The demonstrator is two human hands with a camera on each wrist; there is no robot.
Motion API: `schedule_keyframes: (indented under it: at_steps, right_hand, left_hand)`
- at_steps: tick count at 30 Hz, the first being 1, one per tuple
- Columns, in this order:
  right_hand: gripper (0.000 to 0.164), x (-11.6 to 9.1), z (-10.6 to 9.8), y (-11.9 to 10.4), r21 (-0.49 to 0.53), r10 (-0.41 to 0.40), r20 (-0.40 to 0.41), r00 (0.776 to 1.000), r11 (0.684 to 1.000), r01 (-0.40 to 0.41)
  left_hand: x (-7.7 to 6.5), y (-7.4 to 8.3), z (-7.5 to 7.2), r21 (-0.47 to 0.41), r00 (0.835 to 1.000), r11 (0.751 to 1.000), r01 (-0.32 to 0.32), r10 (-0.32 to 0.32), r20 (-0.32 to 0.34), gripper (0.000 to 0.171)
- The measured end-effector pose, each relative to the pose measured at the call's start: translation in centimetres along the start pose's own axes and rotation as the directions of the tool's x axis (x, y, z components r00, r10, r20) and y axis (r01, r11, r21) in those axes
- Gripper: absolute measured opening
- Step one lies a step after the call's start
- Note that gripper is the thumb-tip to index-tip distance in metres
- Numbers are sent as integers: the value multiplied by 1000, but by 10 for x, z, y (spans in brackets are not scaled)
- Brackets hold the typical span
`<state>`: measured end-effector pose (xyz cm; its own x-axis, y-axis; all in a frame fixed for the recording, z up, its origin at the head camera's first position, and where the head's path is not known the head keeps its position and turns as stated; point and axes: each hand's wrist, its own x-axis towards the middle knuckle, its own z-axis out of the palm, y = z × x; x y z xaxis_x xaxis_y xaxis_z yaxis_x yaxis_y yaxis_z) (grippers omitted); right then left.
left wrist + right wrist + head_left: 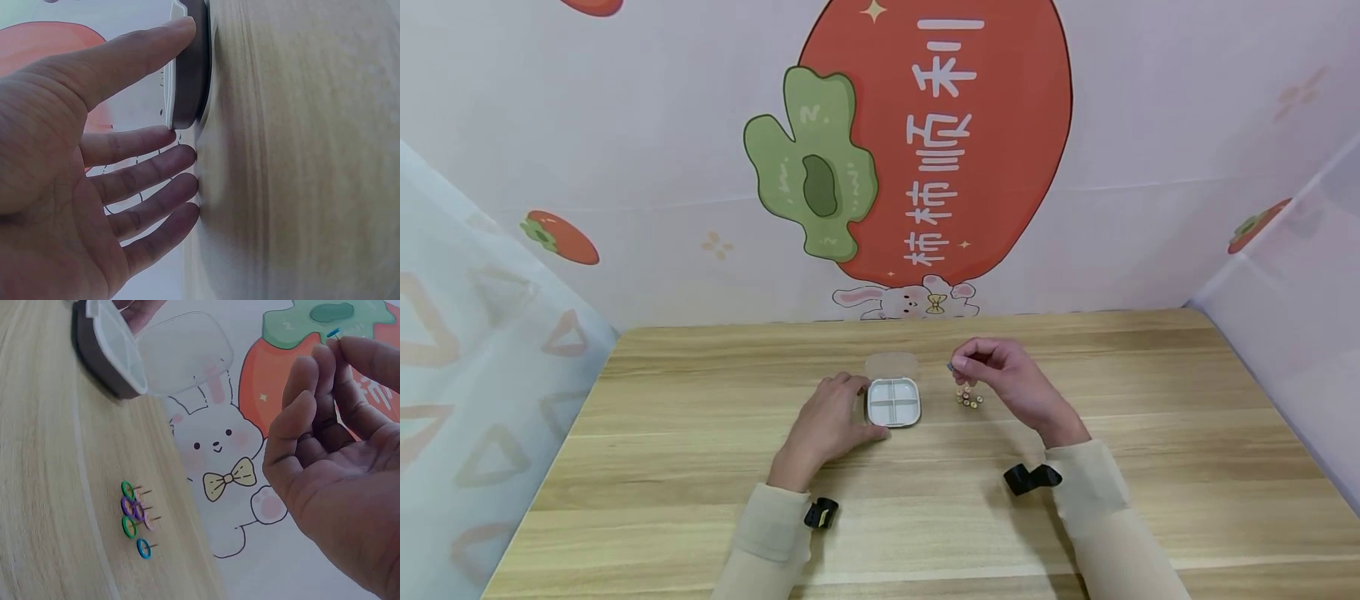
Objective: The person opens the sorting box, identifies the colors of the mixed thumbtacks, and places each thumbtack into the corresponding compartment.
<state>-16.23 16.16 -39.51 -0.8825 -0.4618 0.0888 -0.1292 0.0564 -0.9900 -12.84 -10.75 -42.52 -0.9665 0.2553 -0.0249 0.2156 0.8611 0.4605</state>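
Note:
A small box (893, 403) with four white compartments and a dark outer shell lies on the table, its clear lid (891, 365) swung back. My left hand (831, 421) holds it from the left, thumb along the front edge and index finger at the far corner; the other fingers are spread with their tips close to the tabletop. Raised over the table to the right, my right hand (1011, 379) pinches a blue thumbtack (334, 331) between thumb and fingertip. Below that hand lie several thumbtacks (128, 507), green, purple, pink and blue, mostly points up.
The wood-grain table (700, 467) meets a printed cloth backdrop (662, 275) at its far edge, with more cloth at both sides. Black straps (822, 512) sit at both wrists, near the beige sleeves (775, 529).

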Motion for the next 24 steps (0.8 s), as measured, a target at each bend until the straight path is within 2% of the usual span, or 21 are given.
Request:
schedule_keyframes:
  at_steps: [5, 13, 19, 24]
  right_hand:
    - [22, 3, 7, 3, -170, 15, -19, 1000, 985, -18]
    - [11, 7, 21, 6, -392, 0, -74, 997, 919, -29]
    - [12, 7, 30, 6, -484, -56, -81, 995, 875, 10]
    - [12, 7, 35, 6, -516, -63, -71, 996, 856, 18]
  left_hand:
    - [0, 0, -1, 3, 1000, 1000, -3, 3, -6, 74]
    - [0, 0, 0, 8, 1000, 1000, 7, -7, -12, 72]
    - [1, -1, 0, 4, 1000, 1000, 6, -6, -18, 71]
    - [1, 0, 1, 3, 1000, 1000, 5, -5, -13, 71]
